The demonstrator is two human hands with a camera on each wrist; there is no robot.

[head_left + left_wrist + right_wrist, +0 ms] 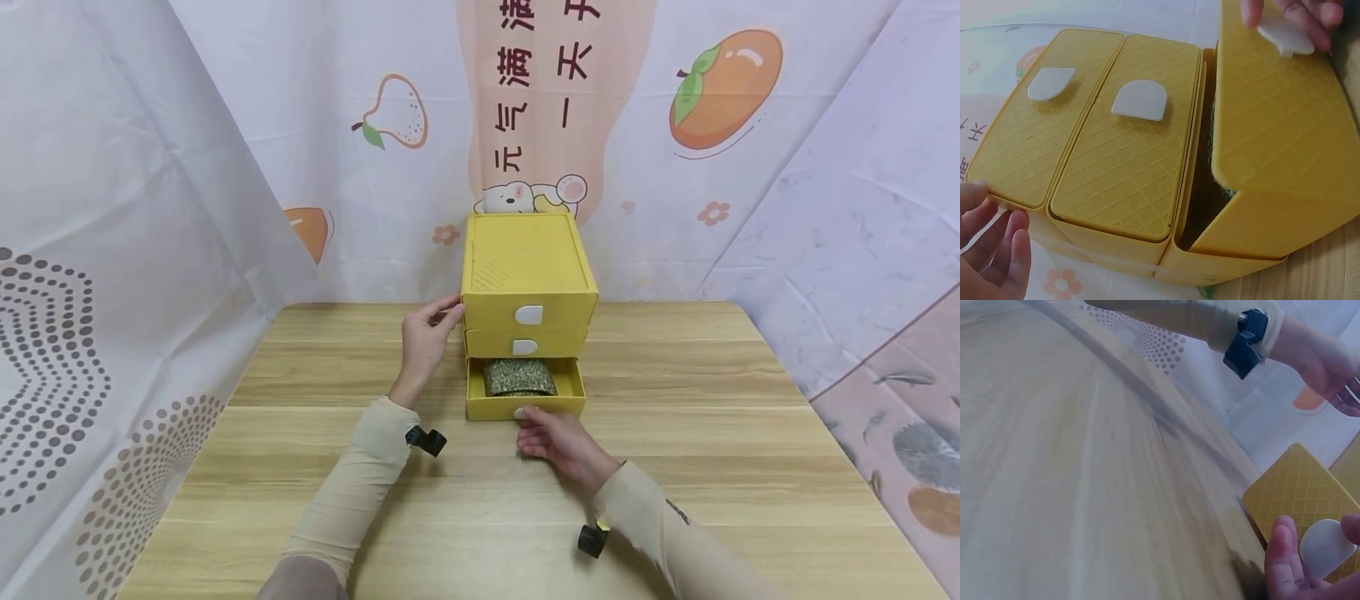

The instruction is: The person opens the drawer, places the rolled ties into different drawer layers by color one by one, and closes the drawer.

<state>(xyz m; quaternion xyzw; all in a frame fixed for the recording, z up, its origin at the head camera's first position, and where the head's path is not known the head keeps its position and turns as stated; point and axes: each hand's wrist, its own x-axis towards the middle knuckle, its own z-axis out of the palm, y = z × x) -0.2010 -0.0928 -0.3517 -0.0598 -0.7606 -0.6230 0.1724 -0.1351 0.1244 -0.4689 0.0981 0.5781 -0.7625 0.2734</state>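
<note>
Head view, frame centre: left hand (424, 340) steadies the yellow 3-drawer cabinet (528, 265); right hand (558, 440) pinches the open bottom drawer's white tab (519, 412), a green pouch (519, 377) inside. Left wrist view, upper right: fingertips (1252, 12) grip that tab (1285, 35). Right wrist view, lower right: same pinch; slipping could jolt the light cabinet.

Left hand (991, 250) touches yellow drawer unit (1116, 169); bottom drawer (1279, 144) open.
</note>
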